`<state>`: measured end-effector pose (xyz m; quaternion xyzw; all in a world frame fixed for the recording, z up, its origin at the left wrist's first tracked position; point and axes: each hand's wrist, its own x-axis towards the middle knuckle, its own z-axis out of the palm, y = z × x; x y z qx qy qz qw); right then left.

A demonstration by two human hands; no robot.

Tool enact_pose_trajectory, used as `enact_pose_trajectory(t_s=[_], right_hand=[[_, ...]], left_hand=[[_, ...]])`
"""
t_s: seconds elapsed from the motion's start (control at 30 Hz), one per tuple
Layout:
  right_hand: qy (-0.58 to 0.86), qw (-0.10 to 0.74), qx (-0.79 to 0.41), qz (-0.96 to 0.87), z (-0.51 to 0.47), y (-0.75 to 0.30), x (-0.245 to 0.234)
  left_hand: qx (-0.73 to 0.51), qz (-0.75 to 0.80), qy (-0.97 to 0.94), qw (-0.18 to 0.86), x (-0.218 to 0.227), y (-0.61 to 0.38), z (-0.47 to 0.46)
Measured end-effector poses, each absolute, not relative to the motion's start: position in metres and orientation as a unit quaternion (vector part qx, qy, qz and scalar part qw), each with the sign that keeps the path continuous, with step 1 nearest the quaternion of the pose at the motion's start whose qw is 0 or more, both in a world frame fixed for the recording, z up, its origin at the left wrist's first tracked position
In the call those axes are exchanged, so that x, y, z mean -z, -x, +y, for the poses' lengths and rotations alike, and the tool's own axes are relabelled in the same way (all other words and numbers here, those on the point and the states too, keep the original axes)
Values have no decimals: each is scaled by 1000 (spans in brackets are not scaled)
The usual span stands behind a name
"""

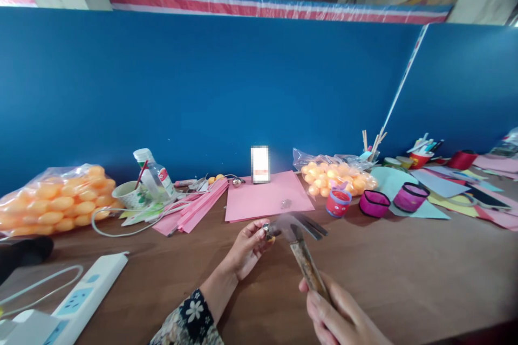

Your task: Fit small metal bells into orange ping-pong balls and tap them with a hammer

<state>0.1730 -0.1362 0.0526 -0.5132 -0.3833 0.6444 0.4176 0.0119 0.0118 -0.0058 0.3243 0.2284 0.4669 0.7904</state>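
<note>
My right hand (335,315) is wrapped round the worn wooden handle of a claw hammer (301,240). The hammer's metal head is blurred and sits just above the brown table (404,280). My left hand (249,248) is pinched on a small shiny metal object (267,230) right at the hammer's face. Beyond them a pink paper sheet (265,197) lies flat with a small clear piece on it.
Bags of orange balls lie at the left (52,199) and centre right (335,175). A white power strip (87,294) and cables are near left. A paper cup (129,194), a water bottle (156,175), pink paper strips, small pink and red cups (374,203) and coloured sheets line the blue partition.
</note>
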Motion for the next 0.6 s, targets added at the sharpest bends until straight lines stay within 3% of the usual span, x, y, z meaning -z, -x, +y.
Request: enact_pose_trajectory(t_s=[0.2, 0.4, 0.5, 0.6], right_hand=[[611, 391, -493, -480, -139, -203, -49], [744, 260, -166, -593, -143, -280, -25], [751, 159, -107, -631, -146, -314, -19], [771, 113, -63, -624, -150, -337, -15]], left_hand=[[-489, 266, -289, 779, 8, -11, 17], [-486, 279, -281, 779, 3, -12, 16], [-491, 288, -273, 776, 1, -12, 16], [-487, 289, -271, 778, 1, -12, 16]])
